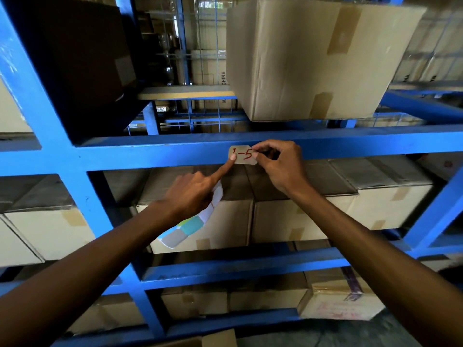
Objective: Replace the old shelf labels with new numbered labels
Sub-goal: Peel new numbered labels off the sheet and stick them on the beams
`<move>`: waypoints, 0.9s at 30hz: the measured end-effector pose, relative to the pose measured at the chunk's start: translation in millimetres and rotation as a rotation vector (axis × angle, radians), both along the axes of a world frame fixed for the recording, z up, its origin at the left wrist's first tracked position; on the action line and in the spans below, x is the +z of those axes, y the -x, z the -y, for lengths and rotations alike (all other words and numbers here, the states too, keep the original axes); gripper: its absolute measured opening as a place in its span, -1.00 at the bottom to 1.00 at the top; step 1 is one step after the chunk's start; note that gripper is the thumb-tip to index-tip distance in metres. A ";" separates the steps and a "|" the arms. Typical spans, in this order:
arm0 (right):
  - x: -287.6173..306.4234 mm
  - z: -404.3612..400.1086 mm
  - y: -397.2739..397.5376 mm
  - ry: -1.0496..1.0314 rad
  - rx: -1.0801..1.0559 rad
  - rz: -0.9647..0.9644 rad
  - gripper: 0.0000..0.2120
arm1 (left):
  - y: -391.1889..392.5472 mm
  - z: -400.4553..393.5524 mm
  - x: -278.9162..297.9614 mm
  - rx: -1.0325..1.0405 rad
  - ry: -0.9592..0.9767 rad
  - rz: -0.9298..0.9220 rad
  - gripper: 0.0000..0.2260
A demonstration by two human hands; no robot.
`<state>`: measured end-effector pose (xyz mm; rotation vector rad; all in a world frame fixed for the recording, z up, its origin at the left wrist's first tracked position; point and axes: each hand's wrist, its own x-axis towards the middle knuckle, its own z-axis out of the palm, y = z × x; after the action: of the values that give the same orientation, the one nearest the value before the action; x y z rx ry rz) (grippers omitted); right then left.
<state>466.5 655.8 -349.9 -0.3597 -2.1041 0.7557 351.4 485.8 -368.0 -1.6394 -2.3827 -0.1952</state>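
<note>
Pressing on the label, the left hand has its index finger stretched out, the tip on the label's lower left corner, while its other fingers are curled round a strip of blank labels (white, pale blue and a bit of green) that hangs down below the palm. The right hand pinches the label's right edge between thumb and forefinger, the remaining fingers folded in. The label is tan, with clipped corners and "1-5" written on it in red, and it lies on the front face of the blue beam that runs between and to either side of the two hands. Above the right hand a big carton sits on the shelf, overhanging the beam a little. Below both hands, behind the wrists, a row of taped boxes fills the next shelf down, and more boxes sit on the level under that.
</note>
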 end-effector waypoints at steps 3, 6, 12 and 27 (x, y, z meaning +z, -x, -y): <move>-2.6 0.0 1.1 -0.026 -0.020 -0.009 -0.85 | 1.6 -1.4 -1.4 0.003 -0.004 -0.028 -0.18; -5.6 0.3 2.1 -0.054 -0.045 -0.021 -0.84 | 2.6 -2.2 -2.9 0.002 -0.016 -0.048 -0.20; -5.2 -0.1 2.6 -0.098 -0.068 -0.042 -0.83 | 5.3 -2.1 -4.6 0.008 -0.020 -0.061 -0.19; -3.8 6.1 2.6 -0.108 -0.152 -0.027 -0.79 | 10.4 -3.3 -8.1 0.013 -0.029 -0.051 -0.19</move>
<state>463.9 649.7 -353.7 -0.4422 -2.0565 0.5526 341.0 489.1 -376.1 -1.5967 -2.3415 -0.1829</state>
